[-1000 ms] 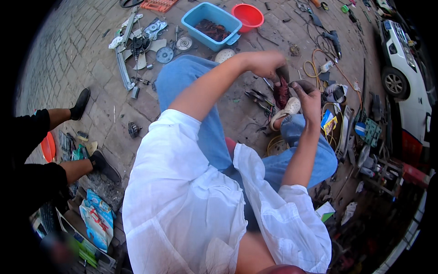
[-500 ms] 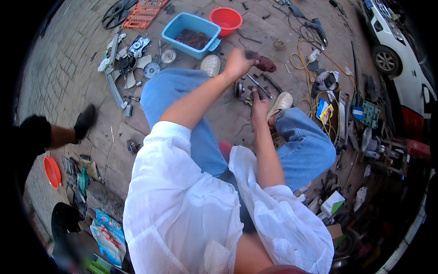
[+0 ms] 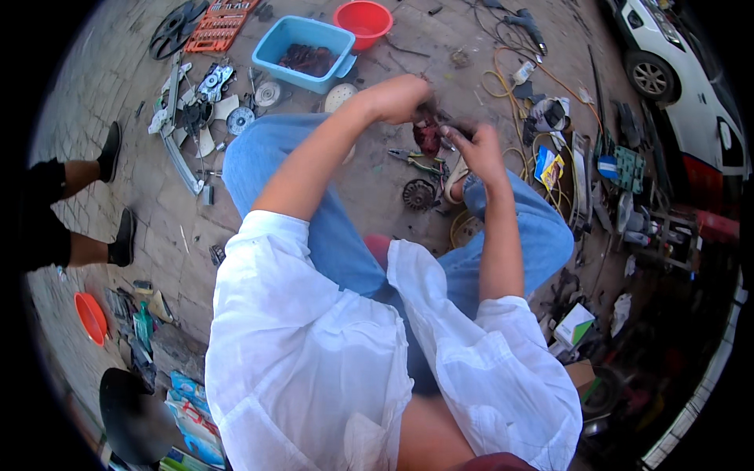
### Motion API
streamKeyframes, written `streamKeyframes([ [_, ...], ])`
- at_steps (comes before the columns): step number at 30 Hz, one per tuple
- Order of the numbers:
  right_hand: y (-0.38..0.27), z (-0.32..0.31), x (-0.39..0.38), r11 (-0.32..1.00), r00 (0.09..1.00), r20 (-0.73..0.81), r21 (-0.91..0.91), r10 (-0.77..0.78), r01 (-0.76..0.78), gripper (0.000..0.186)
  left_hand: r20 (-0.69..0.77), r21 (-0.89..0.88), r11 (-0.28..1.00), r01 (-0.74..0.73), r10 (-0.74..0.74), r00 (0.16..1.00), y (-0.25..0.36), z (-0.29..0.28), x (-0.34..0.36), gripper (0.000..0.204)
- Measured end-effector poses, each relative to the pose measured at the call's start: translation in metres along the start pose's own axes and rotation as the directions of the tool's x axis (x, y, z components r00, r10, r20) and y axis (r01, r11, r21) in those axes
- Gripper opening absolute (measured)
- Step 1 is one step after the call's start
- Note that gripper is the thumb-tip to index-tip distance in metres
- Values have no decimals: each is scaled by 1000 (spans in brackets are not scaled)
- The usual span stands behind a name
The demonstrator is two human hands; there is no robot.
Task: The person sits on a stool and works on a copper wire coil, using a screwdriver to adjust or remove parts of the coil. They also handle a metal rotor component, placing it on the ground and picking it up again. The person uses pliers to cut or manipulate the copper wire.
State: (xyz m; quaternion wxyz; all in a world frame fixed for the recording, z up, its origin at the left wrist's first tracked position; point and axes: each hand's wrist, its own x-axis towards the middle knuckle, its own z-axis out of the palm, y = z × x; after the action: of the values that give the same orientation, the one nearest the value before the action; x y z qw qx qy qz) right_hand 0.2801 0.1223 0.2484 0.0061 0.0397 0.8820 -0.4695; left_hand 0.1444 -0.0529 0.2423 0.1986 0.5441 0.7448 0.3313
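Note:
My left hand (image 3: 404, 102) is closed on a dark red bundle (image 3: 428, 135), perhaps cloth, hanging below its fingers. My right hand (image 3: 475, 145) is beside it, thumb and fingers pinched at the bundle's right side, on something too small and dark to make out. Below both hands, pliers (image 3: 415, 159) lie on the paving beside a round finned metal part (image 3: 420, 195). A pale clog (image 3: 455, 185) on my foot is just right of them.
A blue tub (image 3: 302, 43), red basin (image 3: 363, 22), orange toolkit (image 3: 220, 20) and loose metal parts surround me. Cables (image 3: 510, 94) and clutter lie rightward by a white car (image 3: 675, 94). Another person's legs (image 3: 82, 251) stand left, near an orange basin (image 3: 91, 318).
Since half a second ago my right hand has risen from near the pliers to the red bundle, uncovering the finned part. The other person's feet have shifted, and my view has moved slightly.

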Motion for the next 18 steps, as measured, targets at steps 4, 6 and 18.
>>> streamKeyframes([
  [4,18,9,-12,974,997,35,213,65,-71,26,247,-291,956,36,39,968,-13,23,-1,33],
  [6,22,13,-14,925,995,12,368,96,-94,32,244,-559,828,43,115,963,-18,40,-2,35],
  [18,122,143,-85,392,706,-123,890,698,-232,30,31,-740,379,556,-807,590,-32,116,22,48],
])
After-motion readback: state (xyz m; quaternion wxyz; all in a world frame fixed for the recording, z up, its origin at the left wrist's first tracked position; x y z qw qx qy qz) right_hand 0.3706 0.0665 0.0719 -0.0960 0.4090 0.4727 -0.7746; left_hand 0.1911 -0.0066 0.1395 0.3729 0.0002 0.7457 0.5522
